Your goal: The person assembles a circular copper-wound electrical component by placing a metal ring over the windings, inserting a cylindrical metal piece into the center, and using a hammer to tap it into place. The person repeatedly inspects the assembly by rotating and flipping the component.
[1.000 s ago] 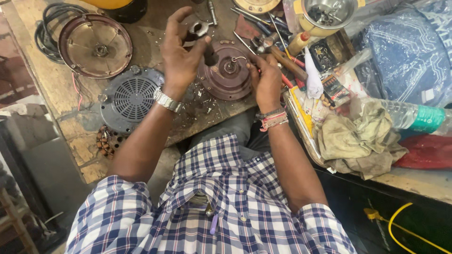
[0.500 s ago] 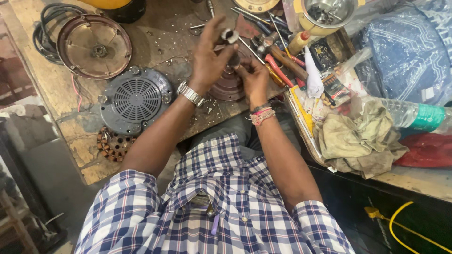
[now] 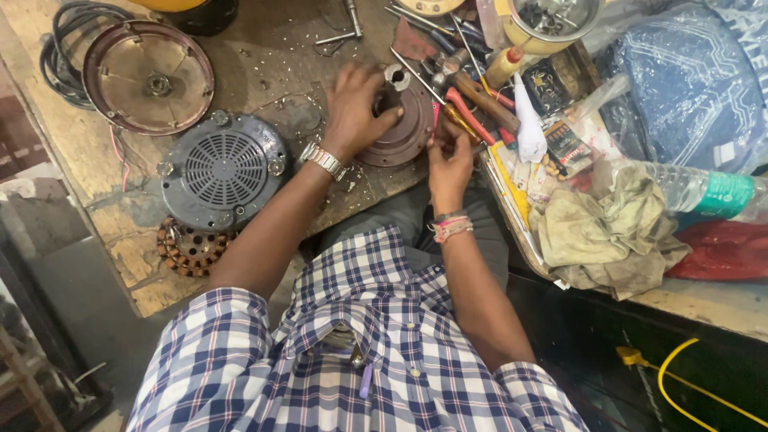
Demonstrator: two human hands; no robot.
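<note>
A person in a checked shirt leans over a cluttered wooden surface (image 3: 264, 60). Right hand (image 3: 450, 156) rests at the near edge of a brown round motor housing (image 3: 410, 128), its grip unclear. Left hand (image 3: 356, 108) wraps the housing's upright centre shaft (image 3: 394, 86). Beyond lie scattered tools (image 3: 472, 100).

Two hands (image 3: 356, 112) (image 3: 450, 156), three motor covers (image 3: 149, 77) (image 3: 222, 170) (image 3: 404, 120)
</note>
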